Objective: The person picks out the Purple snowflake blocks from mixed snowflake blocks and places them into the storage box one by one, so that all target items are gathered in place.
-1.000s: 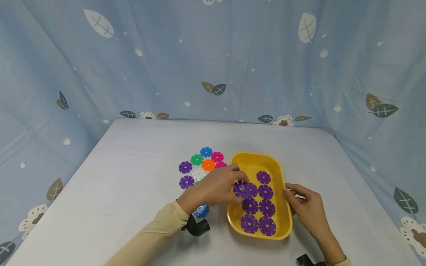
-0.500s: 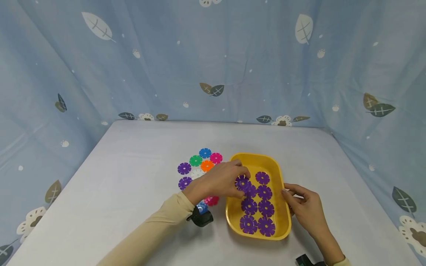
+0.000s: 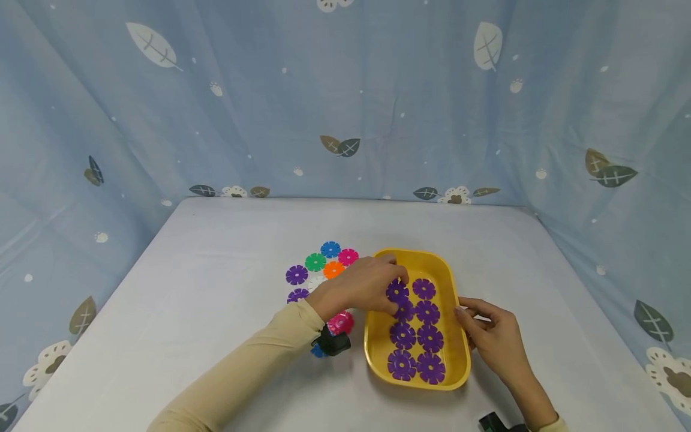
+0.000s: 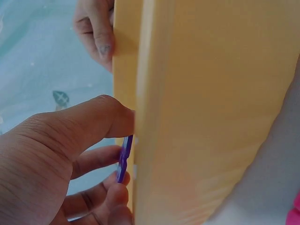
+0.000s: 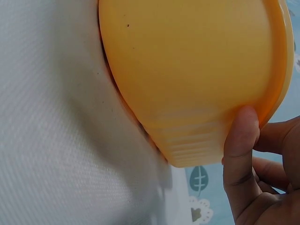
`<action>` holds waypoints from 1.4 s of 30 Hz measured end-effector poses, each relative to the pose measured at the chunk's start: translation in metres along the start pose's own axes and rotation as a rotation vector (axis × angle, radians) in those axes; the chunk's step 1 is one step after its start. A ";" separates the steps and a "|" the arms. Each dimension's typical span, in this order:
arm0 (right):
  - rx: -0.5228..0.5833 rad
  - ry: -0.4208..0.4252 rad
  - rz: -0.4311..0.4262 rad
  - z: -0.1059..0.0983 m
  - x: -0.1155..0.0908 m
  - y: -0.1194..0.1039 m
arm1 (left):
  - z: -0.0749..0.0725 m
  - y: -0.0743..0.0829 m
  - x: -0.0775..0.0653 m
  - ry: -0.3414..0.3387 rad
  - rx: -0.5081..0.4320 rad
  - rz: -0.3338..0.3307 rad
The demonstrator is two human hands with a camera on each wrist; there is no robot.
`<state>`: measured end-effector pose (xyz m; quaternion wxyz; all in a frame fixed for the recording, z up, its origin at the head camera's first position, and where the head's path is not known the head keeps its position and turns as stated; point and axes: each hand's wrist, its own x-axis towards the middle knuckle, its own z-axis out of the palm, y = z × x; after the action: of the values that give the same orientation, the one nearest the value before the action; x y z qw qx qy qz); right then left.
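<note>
My left hand (image 3: 367,285) reaches over the left rim of a yellow tray (image 3: 463,366). Between its thumb and fingers it pinches a purple snowflake disc (image 3: 397,290), seen edge-on in the left wrist view as a thin purple disc (image 4: 124,159). Several more purple snowflake discs (image 3: 430,338) lie flat in the tray in two columns. My right hand (image 3: 496,339) grips the tray's right rim; in the right wrist view its thumb (image 5: 243,136) presses the outer wall of the yellow tray (image 5: 187,61). The ends of the left fingers are partly hidden.
Left of the tray lie loose discs on the white table (image 3: 227,288): blue (image 3: 330,249), green (image 3: 315,262), orange (image 3: 333,270), pink (image 3: 341,323) and purple (image 3: 297,275). My left forearm covers some. A blue patterned curtain (image 3: 356,102) hangs behind and at both sides.
My left hand has moved slightly up and right with the purple snowflake disc, which now sits at the top of the left column. The right hand keeps its grip on the tray.
</note>
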<state>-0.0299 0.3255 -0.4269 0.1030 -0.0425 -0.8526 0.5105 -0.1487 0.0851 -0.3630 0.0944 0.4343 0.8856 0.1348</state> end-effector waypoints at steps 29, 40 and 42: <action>0.038 -0.014 -0.005 0.000 0.002 0.002 | 0.021 -0.009 0.039 -0.076 0.196 -0.004; 0.040 -0.016 -0.002 -0.001 0.002 0.002 | 0.024 -0.011 0.049 -0.099 0.267 -0.006; 0.039 -0.017 -0.001 -0.001 0.002 0.003 | 0.025 -0.012 0.050 -0.098 0.269 -0.008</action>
<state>-0.0321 0.3279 -0.4284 0.0970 -0.0355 -0.8433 0.5275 -0.1809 0.1217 -0.3931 0.0788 0.4457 0.8917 -0.0070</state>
